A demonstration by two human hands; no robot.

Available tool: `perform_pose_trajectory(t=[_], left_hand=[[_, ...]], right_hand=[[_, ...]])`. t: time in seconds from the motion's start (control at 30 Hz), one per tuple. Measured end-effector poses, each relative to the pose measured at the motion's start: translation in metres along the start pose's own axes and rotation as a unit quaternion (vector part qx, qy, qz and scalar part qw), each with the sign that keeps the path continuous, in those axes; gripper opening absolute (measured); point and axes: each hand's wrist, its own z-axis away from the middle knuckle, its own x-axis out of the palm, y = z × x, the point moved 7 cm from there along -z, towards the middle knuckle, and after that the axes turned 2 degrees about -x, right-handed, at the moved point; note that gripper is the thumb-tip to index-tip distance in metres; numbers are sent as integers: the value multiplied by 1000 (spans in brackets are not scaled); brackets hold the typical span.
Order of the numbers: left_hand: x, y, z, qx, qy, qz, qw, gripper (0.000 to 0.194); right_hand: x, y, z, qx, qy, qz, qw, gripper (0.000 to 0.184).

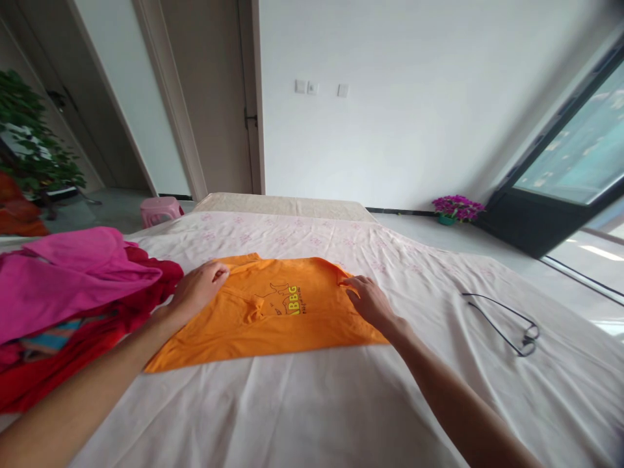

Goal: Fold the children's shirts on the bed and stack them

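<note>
An orange T-shirt [312, 331] with a printed drawing and yellow letters lies spread on the sheet in front of me, partly folded over itself on the left. My left hand [202, 283] is closed at its upper left edge, the fingers curled around the cloth. At the far right side, my right hand [368, 299] pinches a raised edge of the shirt between thumb and fingers. Part of the shirt's left side is hidden under my left wrist and forearm.
A heap of pink and red clothes [82, 279] lies to the left. Black-framed glasses [529, 338] rest on the pale flowered sheet [429, 299] at right. Beyond stand a pink stool [160, 209], a potted plant with purple flowers [457, 207] and a leafy plant [34, 143].
</note>
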Motion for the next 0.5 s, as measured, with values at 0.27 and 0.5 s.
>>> perform_pose_trajectory(t=[0.27, 0.5], left_hand=[[39, -46, 32, -70, -68, -7, 995, 38], [34, -46, 37, -115, -27, 53, 992, 31]], right_hand=[[-10, 32, 22, 11, -113, -5, 994, 16], [-14, 33, 33, 1, -166, 41, 985, 8]])
